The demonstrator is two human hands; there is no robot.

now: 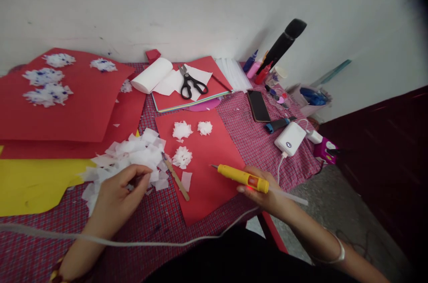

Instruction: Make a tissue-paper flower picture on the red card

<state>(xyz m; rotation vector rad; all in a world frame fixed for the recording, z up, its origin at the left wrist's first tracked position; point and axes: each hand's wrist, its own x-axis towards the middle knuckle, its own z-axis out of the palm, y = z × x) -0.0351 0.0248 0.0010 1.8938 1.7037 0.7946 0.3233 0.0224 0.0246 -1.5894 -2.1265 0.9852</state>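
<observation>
Glue gun (239,176), gripped in the right hand (266,201) over the red sheet (214,189), points left, long axis running left-right. Wooden stick (176,179) lies between it and the left hand (117,196), pinched beside white scraps (127,153); its hold, I cannot tell.

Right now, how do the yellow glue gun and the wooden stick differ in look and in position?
The glue gun is bright yellow with a red glow in its body; the wooden stick is light brown and has no light. The glue gun is thick, while the wooden stick is thin. The right hand holds the glue gun; the wooden stick lies beside the white paper pieces. Both are long, with a darker tip.
</observation>
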